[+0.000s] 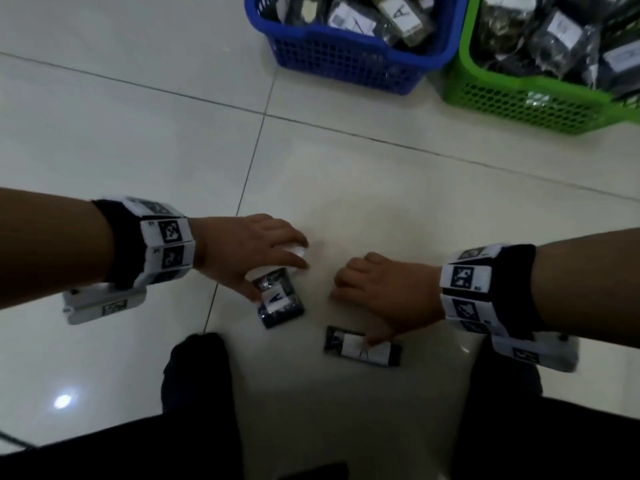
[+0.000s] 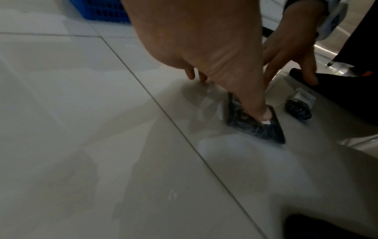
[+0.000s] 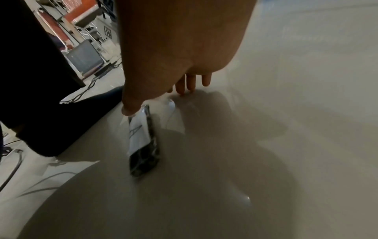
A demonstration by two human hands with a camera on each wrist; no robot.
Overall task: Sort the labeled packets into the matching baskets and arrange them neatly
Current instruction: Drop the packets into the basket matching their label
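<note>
Two dark packets lie on the pale tiled floor. The packet labelled A (image 1: 280,301) (image 2: 255,126) is under my left hand (image 1: 263,261), whose thumb (image 2: 263,113) presses on its label while the fingers curl over its clear top end. My right hand (image 1: 374,292) hovers over the second packet (image 1: 363,349) (image 3: 141,142) (image 2: 298,105). Its thumb (image 3: 131,110) touches that packet's edge, and its fingertips (image 3: 188,85) point down at the floor, apart from the packet. The blue basket (image 1: 346,60) holds A-labelled packets (image 1: 401,15). The green basket (image 1: 519,102) beside it holds more packets (image 1: 554,32).
My dark-clothed legs (image 1: 201,375) (image 1: 536,420) flank the packets at the near side. Cables and equipment (image 3: 85,56) stand behind me in the right wrist view. Bare floor tiles (image 1: 138,133) stretch between the hands and the baskets.
</note>
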